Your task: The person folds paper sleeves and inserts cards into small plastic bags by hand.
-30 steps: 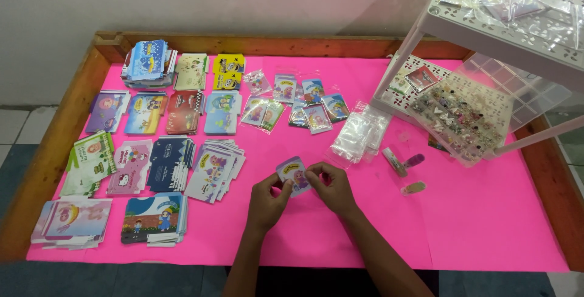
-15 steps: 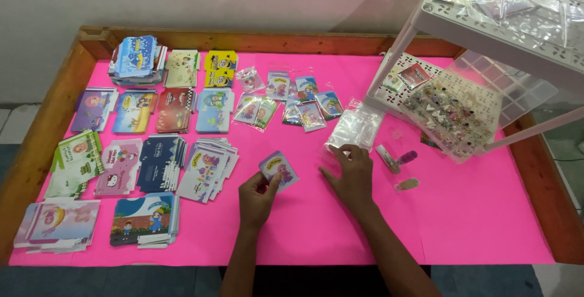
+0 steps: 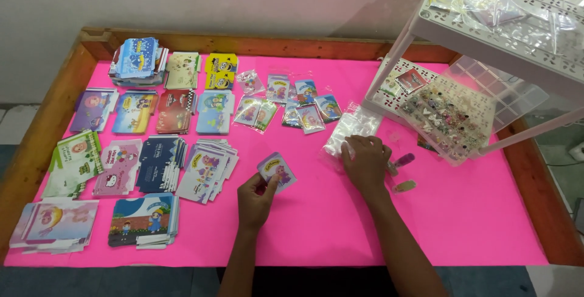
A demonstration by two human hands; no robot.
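My left hand pinches a small printed card by its lower left corner, thumb on top and fingers closed beneath, the card tilting up toward one o'clock just off the pink table. It looks light and fairly stiff, probably glossy, so I judge an edge pinch near a corner is the sound hold; squeezing the middle could bend it. My right hand lies palm down at about two o'clock from the left, fingers curled loosely, fingertips touching the near edge of a pile of clear plastic sleeves. I cannot tell whether a sleeve is actually gripped. Those sleeves seem thin, limp and slippery, best taken by one edge. At three o'clock of that hand lie two small hair clips. At ten o'clock sit card stacks; at twelve, bagged cards; at two, a tray of beads under a white rack.
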